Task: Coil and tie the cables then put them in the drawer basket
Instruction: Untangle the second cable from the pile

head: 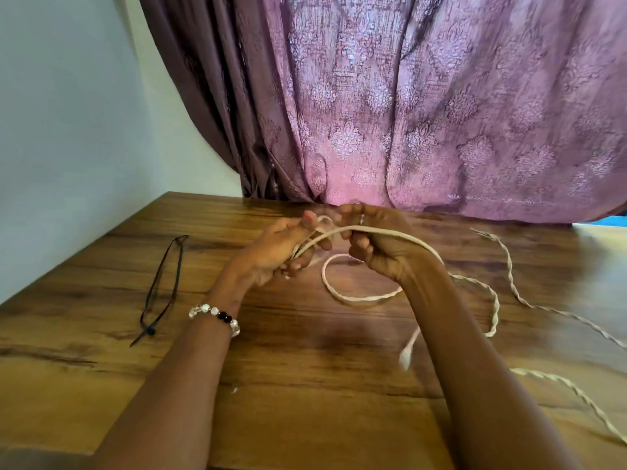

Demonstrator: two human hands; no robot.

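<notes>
Both hands over wooden table — each gripping pale twisted cable

Cable runs off the right edge, its far stretch motion-blurred. Its end is a blur. Right arm hides part of it. Both forearms leave the frame below.

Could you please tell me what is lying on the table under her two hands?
A loop of the white cable rests on the wooden table below both hands. Where it runs under the right hand is hidden.
</notes>
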